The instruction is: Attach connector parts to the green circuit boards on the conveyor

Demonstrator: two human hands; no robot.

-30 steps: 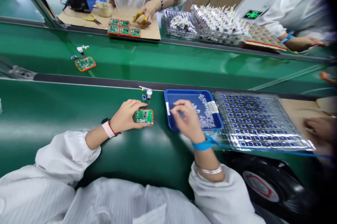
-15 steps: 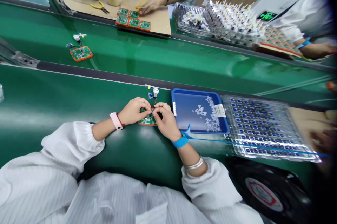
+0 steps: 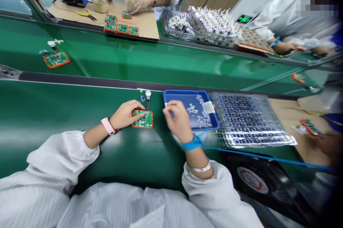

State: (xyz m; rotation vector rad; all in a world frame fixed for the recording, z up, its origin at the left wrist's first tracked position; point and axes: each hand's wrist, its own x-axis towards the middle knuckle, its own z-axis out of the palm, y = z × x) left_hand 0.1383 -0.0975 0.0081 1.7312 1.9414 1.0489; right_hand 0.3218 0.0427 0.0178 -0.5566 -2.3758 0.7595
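Note:
A green circuit board [image 3: 146, 122] in an orange frame lies on the green bench in front of me. My left hand [image 3: 125, 115] grips its left side, the thumb across the top face. Thin wires run from the board's far edge to a white connector piece [image 3: 148, 94] and a small blue part [image 3: 143, 98]. My right hand [image 3: 179, 121] is off the board, raised at the left edge of a blue tray [image 3: 178, 96]. Its thumb and fingers curl together; whether anything is between them is hidden. Small whitish translucent pieces [image 3: 203, 112] are scattered in the tray.
Right of the tray sits a clear blister tray [image 3: 241, 120] of blue parts. A blue wrist cord [image 3: 241, 153] stretches right from my right wrist. Another framed board [image 3: 57, 60] lies across the divider. Co-workers' hands [image 3: 144, 3] work beyond; a black round object [image 3: 257, 181] is lower right.
My right hand has left the circuit board and moved right to the blue tray's edge. My left hand stays on the board. The view has shifted, so the background appears further left.

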